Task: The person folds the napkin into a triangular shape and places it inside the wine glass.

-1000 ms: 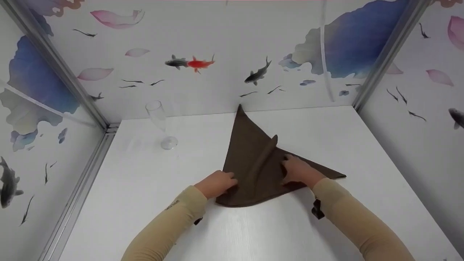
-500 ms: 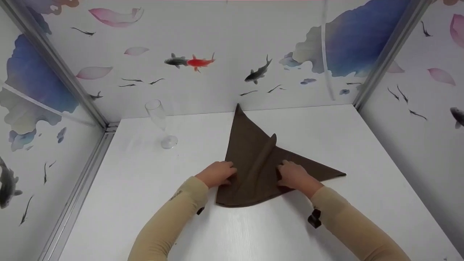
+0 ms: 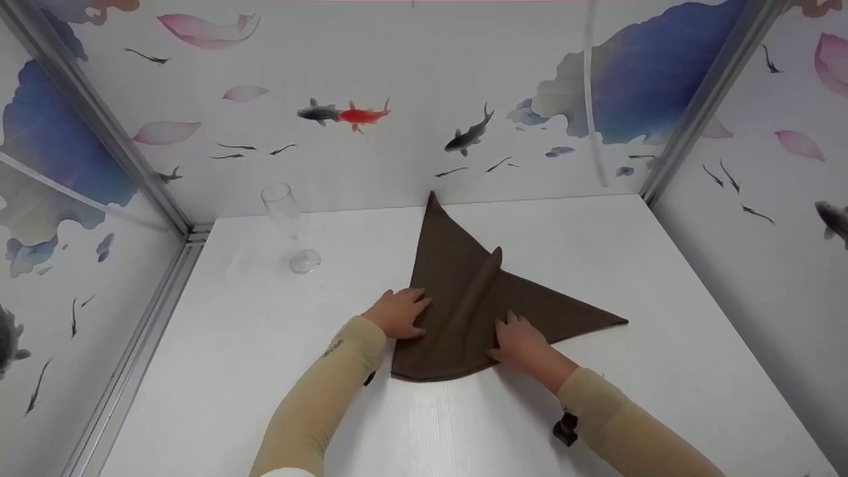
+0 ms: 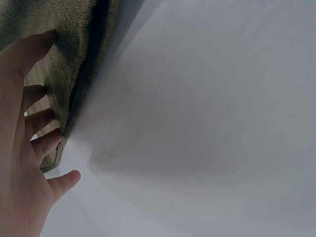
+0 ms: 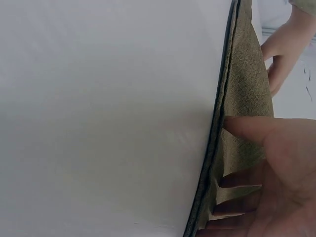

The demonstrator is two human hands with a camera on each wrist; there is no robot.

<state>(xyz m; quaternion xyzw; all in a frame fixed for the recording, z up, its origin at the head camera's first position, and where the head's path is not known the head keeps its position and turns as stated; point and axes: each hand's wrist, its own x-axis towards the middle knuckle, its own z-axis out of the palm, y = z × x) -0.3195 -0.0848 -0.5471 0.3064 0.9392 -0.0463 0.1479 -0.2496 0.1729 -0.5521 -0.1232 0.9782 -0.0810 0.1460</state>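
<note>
So the brown cloth [image 3: 434, 265] is lying folded mid-table [image 3: 358, 411], a raised ridge running across it. I'm guessing it's being light, floppy and not fragile, so the folded edges are looking like the best hold. Left hand [image 3: 397, 313] is touching the left side, fingers spread; right hand [image 3: 525, 344] is pressing the near right part, fingers out, not pinching. Versus a second ago, the right hand is sitting nearer the front edge.
</note>
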